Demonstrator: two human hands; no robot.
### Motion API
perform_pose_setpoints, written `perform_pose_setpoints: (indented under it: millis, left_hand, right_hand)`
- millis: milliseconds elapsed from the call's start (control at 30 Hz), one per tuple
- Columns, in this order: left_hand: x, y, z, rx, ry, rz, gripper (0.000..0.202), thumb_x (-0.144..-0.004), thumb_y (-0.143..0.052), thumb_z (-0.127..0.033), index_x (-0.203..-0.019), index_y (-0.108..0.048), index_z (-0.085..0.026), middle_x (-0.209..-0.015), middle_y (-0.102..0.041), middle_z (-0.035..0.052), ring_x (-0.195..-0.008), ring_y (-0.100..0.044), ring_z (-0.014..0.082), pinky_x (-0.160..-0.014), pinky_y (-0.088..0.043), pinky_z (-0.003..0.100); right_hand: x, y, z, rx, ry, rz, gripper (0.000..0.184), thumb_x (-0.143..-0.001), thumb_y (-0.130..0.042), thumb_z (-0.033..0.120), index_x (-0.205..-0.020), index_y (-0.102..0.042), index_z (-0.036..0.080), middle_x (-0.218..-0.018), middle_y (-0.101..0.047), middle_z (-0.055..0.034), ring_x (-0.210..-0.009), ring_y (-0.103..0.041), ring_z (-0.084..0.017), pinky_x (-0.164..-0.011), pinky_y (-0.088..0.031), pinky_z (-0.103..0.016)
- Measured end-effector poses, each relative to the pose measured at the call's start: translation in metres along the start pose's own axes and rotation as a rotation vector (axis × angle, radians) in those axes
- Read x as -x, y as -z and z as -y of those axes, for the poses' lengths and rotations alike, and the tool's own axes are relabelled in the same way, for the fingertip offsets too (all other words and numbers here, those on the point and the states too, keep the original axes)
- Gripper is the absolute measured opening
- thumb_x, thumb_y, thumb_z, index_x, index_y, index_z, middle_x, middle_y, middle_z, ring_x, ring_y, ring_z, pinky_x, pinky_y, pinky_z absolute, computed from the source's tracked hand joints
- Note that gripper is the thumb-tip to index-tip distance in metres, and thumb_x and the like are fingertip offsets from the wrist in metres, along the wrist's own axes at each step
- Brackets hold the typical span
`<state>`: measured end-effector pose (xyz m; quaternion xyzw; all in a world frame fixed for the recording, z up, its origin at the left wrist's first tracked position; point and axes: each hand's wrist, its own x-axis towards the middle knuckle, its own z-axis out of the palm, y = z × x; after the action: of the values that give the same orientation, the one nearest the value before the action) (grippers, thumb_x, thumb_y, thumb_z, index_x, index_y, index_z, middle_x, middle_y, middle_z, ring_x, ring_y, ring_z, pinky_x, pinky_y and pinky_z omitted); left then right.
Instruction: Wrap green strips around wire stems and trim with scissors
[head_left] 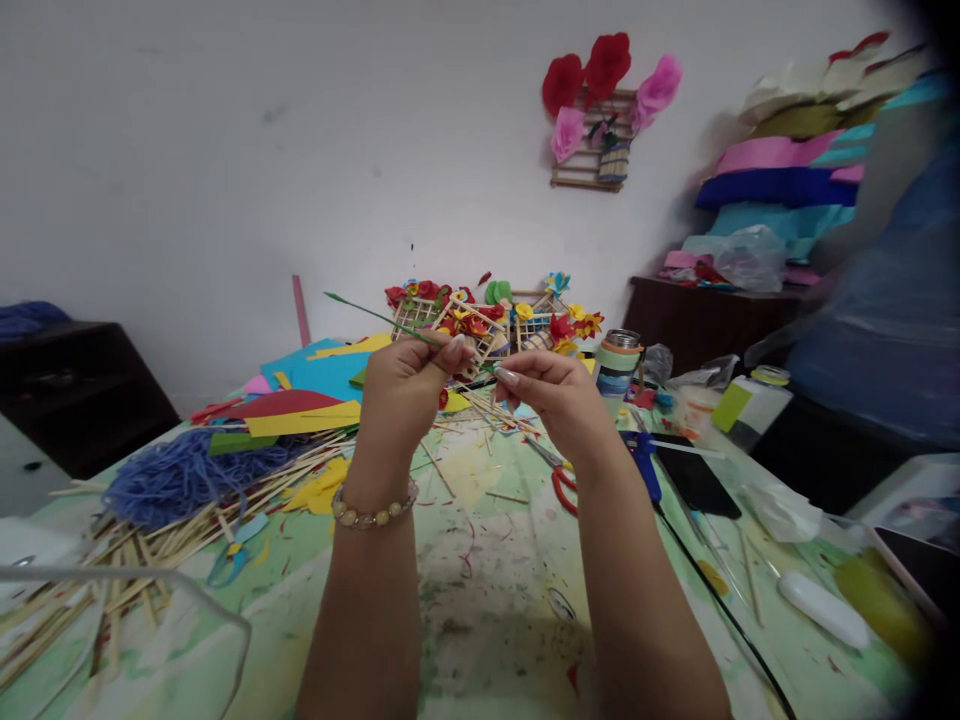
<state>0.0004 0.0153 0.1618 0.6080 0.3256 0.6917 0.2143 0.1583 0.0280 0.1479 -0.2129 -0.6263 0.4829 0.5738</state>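
Note:
Both my hands are raised over the middle of the table, fingertips a small gap apart. Between thumb and fingers, my left hand pinches a thin green stem, whose far end points up and to the left. My right hand is also closed in a pinch, with a bit of green showing at its fingertips; whether this belongs to the same stem I cannot tell. Behind the hands stand small wooden-stick racks with colourful paper flowers. Red-handled scissors lie beside my right forearm.
Blue yarn, wooden sticks and coloured paper cover the left side. A blue glue gun with its black cord, a phone, a jar and a white mouse-like object lie at right.

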Motion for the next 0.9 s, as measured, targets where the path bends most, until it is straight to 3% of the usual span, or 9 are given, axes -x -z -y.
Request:
perform_pose_setpoints:
  millis: [167, 267, 400, 567, 700, 800, 900]
  left_hand:
    - [0.003, 0.0, -0.005, -0.056, -0.175, 0.087, 0.013, -0.08, -0.061, -0.022, -0.07, -0.068, -0.018, -0.074, -0.065, 0.0031, -0.068, -0.06, 0.0113, -0.065, -0.05, 0.023]
    - [0.005, 0.0, -0.007, -0.025, -0.211, 0.129, 0.014, -0.082, -0.06, -0.024, -0.072, -0.068, -0.018, -0.074, -0.065, 0.0036, -0.071, -0.059, 0.012, -0.067, -0.05, 0.024]
    - [0.006, -0.005, -0.006, 0.075, -0.167, 0.119, 0.015, -0.078, -0.065, -0.032, -0.072, -0.068, -0.018, -0.071, -0.065, 0.0032, -0.067, -0.059, 0.0117, -0.065, -0.05, 0.025]
    - [0.005, -0.017, 0.0, 0.184, 0.006, 0.124, 0.02, -0.066, -0.076, -0.033, -0.076, -0.068, -0.018, -0.072, -0.066, 0.0021, -0.065, -0.06, 0.0116, -0.063, -0.051, 0.025]
    - [0.003, -0.021, 0.004, 0.166, 0.038, 0.067, 0.019, -0.069, -0.073, -0.035, -0.07, -0.067, -0.017, -0.067, -0.064, 0.0011, -0.062, -0.057, 0.0105, -0.06, -0.048, 0.024]
    - [0.001, -0.018, 0.004, 0.122, 0.049, 0.054, 0.021, -0.073, -0.069, -0.037, -0.065, -0.066, -0.018, -0.062, -0.061, -0.0002, -0.059, -0.054, 0.0094, -0.059, -0.045, 0.022]
    - [0.001, -0.013, 0.001, 0.069, 0.09, 0.17, 0.026, -0.075, -0.066, -0.04, -0.06, -0.064, -0.018, -0.056, -0.056, -0.0009, -0.054, -0.05, 0.0099, -0.055, -0.042, 0.023]
  right_hand:
    - [0.001, 0.006, 0.002, -0.175, -0.164, 0.052, 0.009, -0.067, -0.072, 0.021, -0.073, -0.068, 0.016, -0.058, -0.062, 0.0014, -0.055, -0.054, -0.007, -0.055, -0.041, -0.022]
    - [0.002, 0.009, 0.005, -0.255, -0.244, 0.112, 0.009, -0.066, -0.071, 0.021, -0.072, -0.066, 0.016, -0.058, -0.059, 0.002, -0.053, -0.052, -0.007, -0.056, -0.043, -0.024]
    - [0.003, 0.01, 0.007, -0.275, -0.25, 0.106, 0.011, -0.064, -0.073, 0.021, -0.071, -0.065, 0.016, -0.056, -0.056, 0.003, -0.051, -0.05, -0.007, -0.054, -0.042, -0.023]
    - [0.002, 0.003, 0.006, -0.202, -0.138, 0.033, 0.008, -0.069, -0.071, 0.023, -0.074, -0.067, 0.017, -0.056, -0.057, 0.0031, -0.054, -0.05, -0.006, -0.056, -0.042, -0.022]
    - [0.003, 0.002, 0.005, -0.14, -0.071, -0.003, 0.008, -0.071, -0.071, 0.024, -0.075, -0.068, 0.018, -0.061, -0.061, 0.002, -0.058, -0.053, -0.007, -0.059, -0.044, -0.022]
    - [0.005, 0.01, 0.007, -0.035, -0.109, 0.059, 0.015, -0.073, -0.07, 0.03, -0.083, -0.07, 0.019, -0.074, -0.067, -0.0008, -0.067, -0.059, -0.009, -0.07, -0.049, -0.025]
    - [0.007, 0.019, 0.011, 0.057, -0.109, 0.071, 0.026, -0.077, -0.066, 0.039, -0.096, -0.07, 0.021, -0.094, -0.069, -0.0035, -0.079, -0.062, -0.011, -0.082, -0.049, -0.029]
